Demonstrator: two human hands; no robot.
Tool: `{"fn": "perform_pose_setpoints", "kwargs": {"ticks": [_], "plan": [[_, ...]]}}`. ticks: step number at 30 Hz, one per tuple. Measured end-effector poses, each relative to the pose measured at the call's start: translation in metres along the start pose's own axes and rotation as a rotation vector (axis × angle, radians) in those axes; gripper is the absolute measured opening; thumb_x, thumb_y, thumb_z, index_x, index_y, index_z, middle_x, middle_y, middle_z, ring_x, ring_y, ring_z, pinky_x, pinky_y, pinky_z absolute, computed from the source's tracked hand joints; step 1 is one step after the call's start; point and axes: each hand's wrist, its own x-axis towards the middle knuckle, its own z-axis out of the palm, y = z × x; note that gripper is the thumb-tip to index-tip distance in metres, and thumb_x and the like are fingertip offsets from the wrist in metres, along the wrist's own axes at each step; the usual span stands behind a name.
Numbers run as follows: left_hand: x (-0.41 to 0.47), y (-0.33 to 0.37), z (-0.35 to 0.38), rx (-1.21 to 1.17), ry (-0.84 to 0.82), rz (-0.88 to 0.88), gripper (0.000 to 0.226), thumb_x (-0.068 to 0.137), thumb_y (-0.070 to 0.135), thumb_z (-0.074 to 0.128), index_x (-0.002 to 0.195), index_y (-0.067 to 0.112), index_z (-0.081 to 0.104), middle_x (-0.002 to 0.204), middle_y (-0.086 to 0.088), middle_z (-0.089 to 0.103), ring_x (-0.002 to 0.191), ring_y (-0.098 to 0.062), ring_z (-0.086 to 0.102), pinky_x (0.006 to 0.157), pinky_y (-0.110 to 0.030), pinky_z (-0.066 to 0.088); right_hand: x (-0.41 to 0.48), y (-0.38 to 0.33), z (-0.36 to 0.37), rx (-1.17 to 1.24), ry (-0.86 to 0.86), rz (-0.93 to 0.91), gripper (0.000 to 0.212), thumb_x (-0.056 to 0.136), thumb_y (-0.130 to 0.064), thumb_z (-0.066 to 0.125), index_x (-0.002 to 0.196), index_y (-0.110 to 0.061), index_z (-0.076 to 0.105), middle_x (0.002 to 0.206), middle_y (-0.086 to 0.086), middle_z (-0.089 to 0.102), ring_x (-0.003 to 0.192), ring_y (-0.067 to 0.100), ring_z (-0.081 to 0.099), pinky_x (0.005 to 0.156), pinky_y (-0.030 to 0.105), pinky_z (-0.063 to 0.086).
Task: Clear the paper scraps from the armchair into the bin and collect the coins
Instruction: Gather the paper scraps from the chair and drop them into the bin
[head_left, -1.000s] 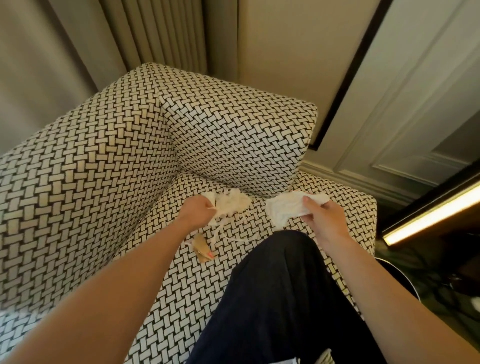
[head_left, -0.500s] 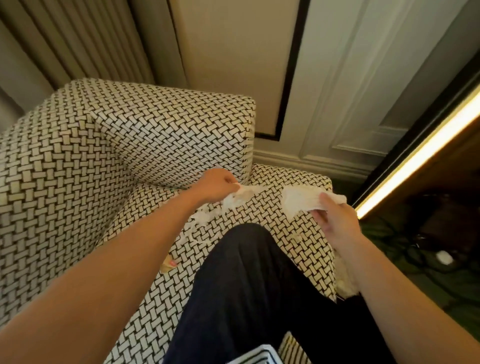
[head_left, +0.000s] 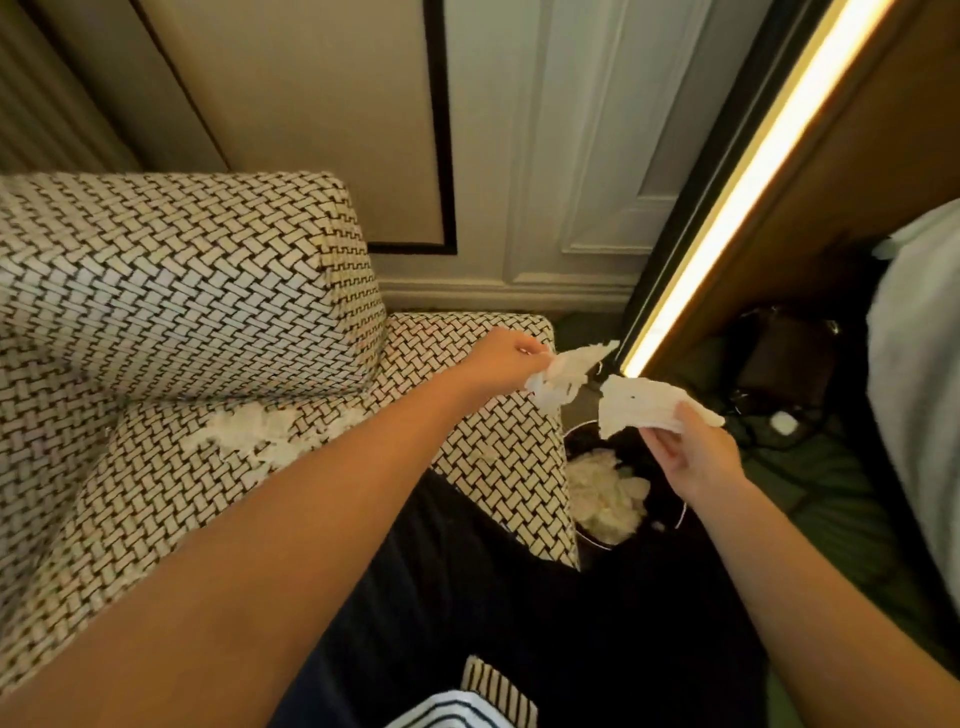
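the ragged scrap (head_left: 566, 375) in my left grip (head_left: 506, 359) has its long axis slanting up and to the right, from my fingertips toward the glowing light strip (head_left: 727, 202). it is white, thin and torn, with loose tatters hanging under it. the folded sheet (head_left: 641, 404) in my right grip (head_left: 693, 452) lies almost level, left to right. its free left end sticks out over the bin (head_left: 667, 512) and its right end pokes out past my fingers. it is white, flatter and cleaner-edged than the other piece. both grips are curled in and pinching: the left nips one end of the ragged scrap, the right holds the sheet between thumb and fingers. the two papers hang near each other, not touching, above the dark round bin just beside the armchair (head_left: 182, 291), with crumpled paper (head_left: 605, 493) already inside. more white shreds (head_left: 254, 434) lie on the seat by the back cushion.
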Motion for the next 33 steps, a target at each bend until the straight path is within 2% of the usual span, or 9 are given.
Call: {"fn": "perform_pose_setpoints", "kwargs": {"ticks": [4, 7, 11, 16, 20, 26, 28, 30, 33], "plan": [[0.020, 0.013, 0.037, -0.048, -0.013, -0.031, 0.024, 0.095, 0.020, 0.052, 0.115, 0.012, 0.064, 0.110, -0.002, 0.060, 0.098, -0.015, 0.055, 0.082, -0.027, 0.047, 0.018, -0.004, -0.027, 0.032, 0.042, 0.059, 0.034, 0.095, -0.014, 0.053, 0.128, -0.014, 0.047, 0.126, 0.009, 0.056, 0.112, 0.023, 0.058, 0.097, 0.039, 0.049], [0.032, 0.015, 0.062, -0.055, 0.007, -0.064, 0.029, 0.094, 0.017, 0.053, 0.122, 0.013, 0.061, 0.120, -0.007, 0.060, 0.102, -0.017, 0.056, 0.088, -0.029, 0.050, 0.028, -0.004, -0.038, 0.053, 0.062, 0.082, 0.040, 0.096, -0.015, 0.051, 0.135, -0.014, 0.041, 0.132, 0.010, 0.052, 0.119, 0.025, 0.053, 0.103, 0.041, 0.044], [0.041, 0.012, 0.087, -0.070, 0.028, -0.102, 0.036, 0.092, 0.010, 0.056, 0.128, 0.015, 0.056, 0.127, -0.009, 0.054, 0.098, -0.013, 0.051, 0.079, -0.021, 0.048, 0.042, -0.002, -0.052, 0.080, 0.056, 0.119, 0.039, 0.098, -0.017, 0.047, 0.136, -0.014, 0.040, 0.136, 0.011, 0.049, 0.123, 0.027, 0.050, 0.104, 0.042, 0.039], [0.046, 0.004, 0.103, -0.090, 0.029, -0.188, 0.045, 0.088, 0.013, 0.063, 0.130, 0.014, 0.048, 0.128, -0.009, 0.049, 0.102, -0.016, 0.051, 0.086, -0.027, 0.050, 0.052, 0.006, -0.059, 0.102, 0.040, 0.179, 0.041, 0.100, -0.020, 0.043, 0.139, -0.011, 0.039, 0.138, 0.014, 0.049, 0.125, 0.029, 0.048, 0.103, 0.041, 0.038], [0.049, -0.005, 0.107, -0.103, 0.007, -0.251, 0.043, 0.087, 0.016, 0.065, 0.128, 0.013, 0.051, 0.128, -0.010, 0.049, 0.114, -0.024, 0.052, 0.094, -0.039, 0.051, 0.057, 0.013, -0.060, 0.140, 0.044, 0.253, 0.043, 0.101, -0.024, 0.041, 0.141, -0.011, 0.037, 0.138, 0.016, 0.048, 0.127, 0.029, 0.046, 0.105, 0.041, 0.036], [0.052, -0.010, 0.107, -0.239, 0.012, -0.352, 0.039, 0.089, 0.013, 0.062, 0.126, 0.012, 0.051, 0.125, -0.011, 0.052, 0.109, -0.025, 0.057, 0.090, -0.036, 0.053, 0.058, 0.015, -0.060, 0.147, -0.031, 0.302, 0.048, 0.100, -0.032, 0.040, 0.142, -0.009, 0.036, 0.142, 0.014, 0.045, 0.132, 0.029, 0.042, 0.109, 0.039, 0.033], [0.051, -0.009, 0.106, -0.313, -0.023, -0.374, 0.040, 0.090, 0.010, 0.060, 0.129, 0.011, 0.049, 0.124, -0.012, 0.053, 0.106, -0.023, 0.060, 0.082, -0.029, 0.056, 0.056, 0.014, -0.059, 0.081, -0.075, 0.307, 0.056, 0.099, -0.037, 0.041, 0.146, -0.007, 0.031, 0.148, 0.013, 0.038, 0.137, 0.028, 0.034, 0.114, 0.040, 0.026], [0.046, -0.005, 0.105, -0.370, -0.073, -0.392, 0.043, 0.092, 0.009, 0.057, 0.133, 0.010, 0.045, 0.123, -0.011, 0.054, 0.104, -0.021, 0.061, 0.076, -0.024, 0.054, 0.053, 0.013, -0.057, 0.005, -0.114, 0.317, 0.067, 0.097, -0.042, 0.042, 0.150, -0.007, 0.019, 0.155, 0.013, 0.023, 0.143, 0.028, 0.022, 0.117, 0.043, 0.020], [0.040, -0.005, 0.105, -0.347, -0.145, -0.394, 0.049, 0.094, 0.011, 0.055, 0.140, 0.011, 0.038, 0.132, -0.012, 0.050, 0.113, -0.023, 0.057, 0.083, -0.029, 0.049, 0.048, 0.011, -0.056, -0.037, -0.146, 0.302, 0.073, 0.096, -0.045, 0.043, 0.151, -0.009, 0.011, 0.159, 0.013, 0.009, 0.146, 0.026, 0.012, 0.118, 0.043, 0.016]]}}
